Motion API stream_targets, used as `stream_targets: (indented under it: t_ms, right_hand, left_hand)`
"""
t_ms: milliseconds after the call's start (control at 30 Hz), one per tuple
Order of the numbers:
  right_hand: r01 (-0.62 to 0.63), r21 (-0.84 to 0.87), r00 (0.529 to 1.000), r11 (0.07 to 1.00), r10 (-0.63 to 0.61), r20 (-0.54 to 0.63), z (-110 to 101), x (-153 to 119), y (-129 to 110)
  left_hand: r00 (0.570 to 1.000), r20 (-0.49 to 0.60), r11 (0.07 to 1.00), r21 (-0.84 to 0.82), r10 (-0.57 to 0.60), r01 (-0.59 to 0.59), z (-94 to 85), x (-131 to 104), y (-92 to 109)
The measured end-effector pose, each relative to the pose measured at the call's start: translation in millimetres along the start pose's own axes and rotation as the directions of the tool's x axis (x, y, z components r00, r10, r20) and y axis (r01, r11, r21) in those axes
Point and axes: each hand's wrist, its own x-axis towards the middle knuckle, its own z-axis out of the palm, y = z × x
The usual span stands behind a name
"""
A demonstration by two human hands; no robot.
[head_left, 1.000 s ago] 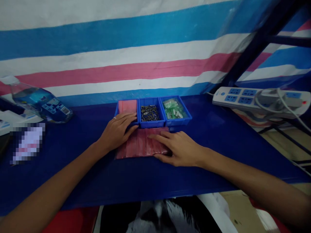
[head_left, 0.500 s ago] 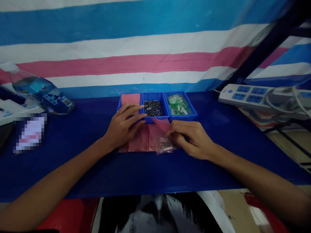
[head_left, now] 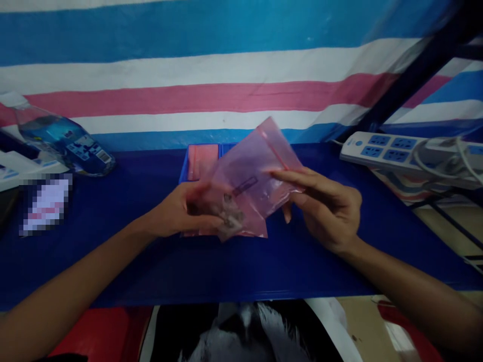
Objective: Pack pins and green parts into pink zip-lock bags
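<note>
Both hands hold up a pink see-through zip bag [head_left: 251, 168], tilted with its zip edge toward the upper right. Small metal-looking parts lie bunched in its lower left corner, somewhat blurred. My left hand [head_left: 184, 208] is closed around that lower corner, thumb in front. At the zip end, my right hand [head_left: 326, 203] pinches the bag's right edge between thumb and fingers. Underneath, more pink bags [head_left: 256, 232] lie on the blue table. Behind the bag, the left blue bin [head_left: 184, 168] holds a stack of pink bags; the raised bag hides most of the other bins.
A bottle of blue liquid [head_left: 81, 146] lies tilted at the back left, beside a white object [head_left: 26, 171]. On the right, a white power strip [head_left: 392, 148] with plugged cords rests near a dark metal post [head_left: 400, 85]. A striped sheet [head_left: 169, 98] hangs behind the blue table [head_left: 151, 271].
The bag of small parts has been lifted and spread out in front of the bins. My left hand has moved down and taken its lower corner; my right hand has shifted right with the bag.
</note>
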Motion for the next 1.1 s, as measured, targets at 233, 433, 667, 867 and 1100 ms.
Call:
stream_targets:
  t_ms: [233,433,667,867,1100]
  right_hand:
    - [0.001,0.011,0.983,1.0,0.001,-0.181,8,4,2]
    - [-0.108,0.01,0.975,0.994,0.108,-0.193,7,7,6]
    - [-0.169,0.093,0.969,0.981,0.183,-0.168,7,8,11]
    - [-0.157,-0.029,0.971,0.987,0.149,-0.186,2,10,15]
    - [0.167,-0.311,0.97,0.936,-0.213,-0.119,0,6,9]
  left_hand:
    - [0.912,-0.382,0.977,-0.09,0.146,-0.194,-9.2,10,3]
    - [0.866,-0.468,0.969,-0.072,0.177,-0.237,-4.1,11,-2]
    - [0.851,-0.493,0.959,-0.104,0.18,-0.263,-2.1,12,-1]
    - [0.815,-0.511,0.959,0.071,0.271,-0.275,0.4,11,0]
    - [0.566,-0.458,0.667,0.706,0.686,-0.237,-0.6,-5,1]
